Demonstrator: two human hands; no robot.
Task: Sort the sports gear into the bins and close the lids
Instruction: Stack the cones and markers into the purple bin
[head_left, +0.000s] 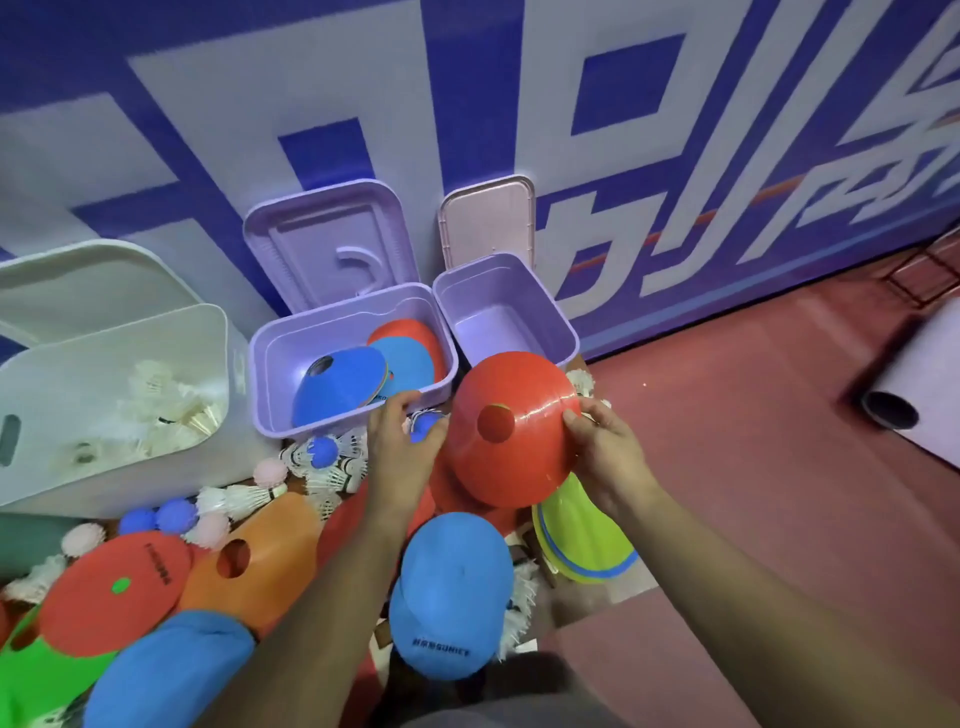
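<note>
Pinching the right rim of the red cone (524, 460), right fingers (574, 428).

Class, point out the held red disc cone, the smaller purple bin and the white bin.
red disc cone (530, 395): head view, upper dome.
smaller purple bin (498, 288): head view, inner back wall.
white bin (62, 478): head view, front wall.

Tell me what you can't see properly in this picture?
Head view:
- The left hand: its own fingers hide whether it grips the blue ball.
- The small purple bin: the red cone, held by the right hand, covers its front.
- The green cone: cut off at the bottom-left edge.
- The shuttlecocks in the white bin: blurred.
</note>
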